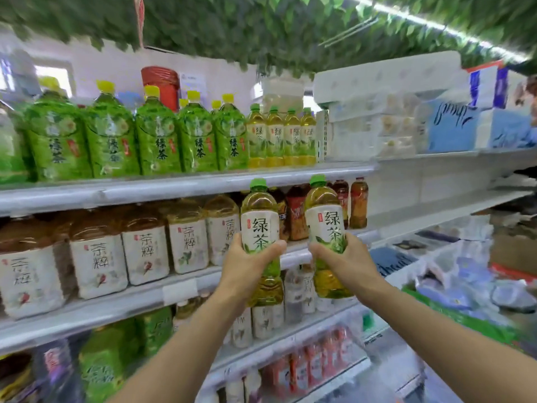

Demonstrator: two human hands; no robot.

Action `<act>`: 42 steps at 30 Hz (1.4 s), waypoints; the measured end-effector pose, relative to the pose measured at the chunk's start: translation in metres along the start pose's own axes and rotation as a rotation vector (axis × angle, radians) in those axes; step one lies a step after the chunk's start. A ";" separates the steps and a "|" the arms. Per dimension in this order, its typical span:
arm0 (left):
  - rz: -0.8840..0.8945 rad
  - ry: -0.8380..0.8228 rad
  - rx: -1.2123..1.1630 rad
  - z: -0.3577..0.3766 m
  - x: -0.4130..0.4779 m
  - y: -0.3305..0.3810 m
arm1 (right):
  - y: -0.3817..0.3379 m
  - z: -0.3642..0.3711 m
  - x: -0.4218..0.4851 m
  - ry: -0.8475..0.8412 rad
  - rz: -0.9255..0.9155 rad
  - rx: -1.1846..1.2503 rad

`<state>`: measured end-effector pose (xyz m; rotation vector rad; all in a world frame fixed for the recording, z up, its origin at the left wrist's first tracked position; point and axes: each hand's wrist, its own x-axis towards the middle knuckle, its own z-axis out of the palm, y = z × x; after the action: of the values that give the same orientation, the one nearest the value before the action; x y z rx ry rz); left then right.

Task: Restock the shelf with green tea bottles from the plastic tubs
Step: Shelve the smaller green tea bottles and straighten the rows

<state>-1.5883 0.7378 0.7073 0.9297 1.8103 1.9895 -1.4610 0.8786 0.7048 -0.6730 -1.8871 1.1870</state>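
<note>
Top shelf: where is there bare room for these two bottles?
Only a narrow bare strip shows, between the four small green tea bottles and the shelf lip. Large green bottles crowd its left; tissue packs fill the right. The white shelf below them looks bare.

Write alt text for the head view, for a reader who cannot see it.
Each hand grips an upright green tea bottle: left hand on the left bottle, right hand on the right bottle. Matching bottles stand on the top shelf above.
</note>
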 end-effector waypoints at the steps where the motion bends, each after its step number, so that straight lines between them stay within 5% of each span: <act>1: 0.009 0.017 0.016 0.010 0.013 0.003 | 0.004 -0.009 0.019 0.000 -0.016 0.002; 13: 0.128 0.281 0.025 0.152 0.171 0.019 | 0.039 -0.115 0.243 -0.145 -0.201 -0.054; 22: 0.256 0.413 0.211 0.197 0.260 0.063 | 0.012 -0.135 0.374 -0.151 -0.338 0.154; 35: 0.287 0.446 0.317 0.199 0.322 0.056 | 0.006 -0.100 0.511 -0.165 -0.199 0.270; 42: 0.236 0.445 0.252 0.198 0.329 0.060 | 0.003 -0.096 0.527 -0.250 -0.153 -0.034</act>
<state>-1.6970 1.0820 0.8514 0.8510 2.3288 2.2919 -1.6689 1.3299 0.9047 -0.4035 -2.1287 1.1857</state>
